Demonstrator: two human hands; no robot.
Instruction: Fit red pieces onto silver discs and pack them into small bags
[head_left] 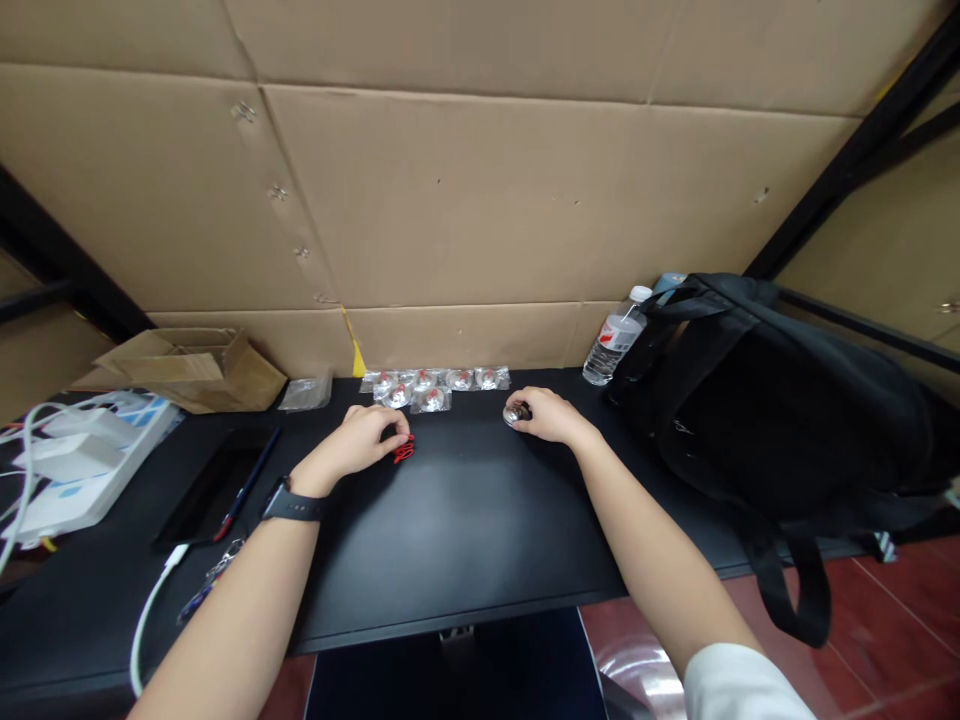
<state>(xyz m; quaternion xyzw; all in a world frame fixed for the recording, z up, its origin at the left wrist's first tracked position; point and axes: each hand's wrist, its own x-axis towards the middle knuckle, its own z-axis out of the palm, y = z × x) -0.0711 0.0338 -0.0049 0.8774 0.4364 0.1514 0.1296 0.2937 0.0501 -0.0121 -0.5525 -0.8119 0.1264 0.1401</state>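
Note:
My left hand (364, 440) rests on the black table (465, 530) with its fingers curled around a small red piece (404, 451) that sticks out at the fingertips. My right hand (546, 414) is closed on a small round silver part (514, 414) to the right. Just behind both hands, several clear plastic bags (435, 386) with silver and red parts lie in a row by the cardboard wall. A dark watch (294, 505) is on my left wrist.
A black backpack (780, 420) fills the table's right side, with a water bottle (615, 340) leaning beside it. At left are a power strip with white chargers (75, 460), a black tray with a pen (217, 490), a cardboard box (187, 365) and a white cable (150, 610).

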